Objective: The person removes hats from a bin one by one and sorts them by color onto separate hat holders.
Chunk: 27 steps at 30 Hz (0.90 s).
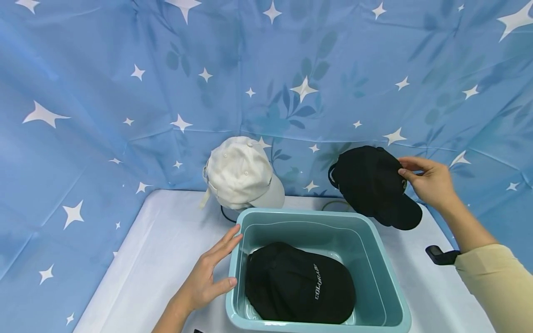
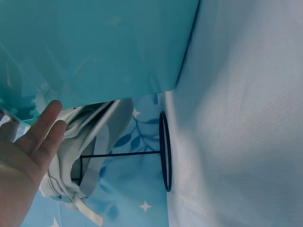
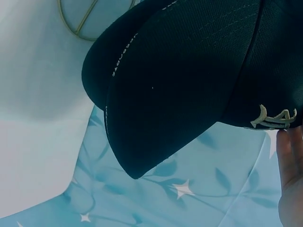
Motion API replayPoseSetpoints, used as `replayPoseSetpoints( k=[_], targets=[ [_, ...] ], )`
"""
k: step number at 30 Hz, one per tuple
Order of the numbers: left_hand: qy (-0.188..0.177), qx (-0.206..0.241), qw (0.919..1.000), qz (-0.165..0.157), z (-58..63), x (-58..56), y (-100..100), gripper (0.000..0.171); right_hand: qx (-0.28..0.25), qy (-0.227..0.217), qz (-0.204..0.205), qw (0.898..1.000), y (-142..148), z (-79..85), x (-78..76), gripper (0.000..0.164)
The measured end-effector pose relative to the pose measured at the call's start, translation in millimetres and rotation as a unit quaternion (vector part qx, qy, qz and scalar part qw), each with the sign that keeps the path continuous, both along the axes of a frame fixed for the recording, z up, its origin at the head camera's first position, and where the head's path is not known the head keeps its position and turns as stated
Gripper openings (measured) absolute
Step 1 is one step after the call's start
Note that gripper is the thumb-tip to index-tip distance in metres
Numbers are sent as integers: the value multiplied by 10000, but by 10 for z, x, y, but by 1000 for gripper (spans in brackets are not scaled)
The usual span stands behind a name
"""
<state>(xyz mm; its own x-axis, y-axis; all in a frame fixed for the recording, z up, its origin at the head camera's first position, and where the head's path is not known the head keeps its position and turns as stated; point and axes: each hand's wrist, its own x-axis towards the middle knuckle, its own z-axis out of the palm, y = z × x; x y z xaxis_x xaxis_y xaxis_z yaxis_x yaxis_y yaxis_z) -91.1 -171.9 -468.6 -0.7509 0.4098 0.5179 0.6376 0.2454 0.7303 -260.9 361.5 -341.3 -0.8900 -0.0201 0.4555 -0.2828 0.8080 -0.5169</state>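
At the tub's left side my left hand has its fingers spread and extended, with fingertips and thumb at the rim of the blue-green plastic tub. Inside the tub lies a black cap with white lettering. Behind the tub on the right, my right hand pinches the front of another black baseball cap between thumb and fingers. This cap tilts, brim down to the right; the right wrist view shows its brim and a pale raised emblem, with fingers just below.
A white cap hangs on a black wire stand behind the tub's left corner. A thin ring base shows under the right-hand cap. A blue star-patterned cloth stands behind the white-covered table.
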Motion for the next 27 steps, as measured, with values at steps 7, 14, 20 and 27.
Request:
replayPoseSetpoints(
  k=[7, 14, 20, 27],
  targets=[
    [41, 6, 10000, -3, -2, -1, 1, 76, -35, 2, 61, 10000, -5, -47, 8, 27],
    [51, -12, 10000, 19, -4, -2, -4, 77, -173, 111, 160, 9997, 4, -90, 3, 27],
    [75, -13, 10000, 1, -7, -4, -10, 77, -88, 80, 115, 9999, 14, -139, 23, 30],
    [119, 7, 9999, -23, -14, -3, -17, 76, -34, 26, 50, 10000, 50, -205, 40, 33]
  ],
)
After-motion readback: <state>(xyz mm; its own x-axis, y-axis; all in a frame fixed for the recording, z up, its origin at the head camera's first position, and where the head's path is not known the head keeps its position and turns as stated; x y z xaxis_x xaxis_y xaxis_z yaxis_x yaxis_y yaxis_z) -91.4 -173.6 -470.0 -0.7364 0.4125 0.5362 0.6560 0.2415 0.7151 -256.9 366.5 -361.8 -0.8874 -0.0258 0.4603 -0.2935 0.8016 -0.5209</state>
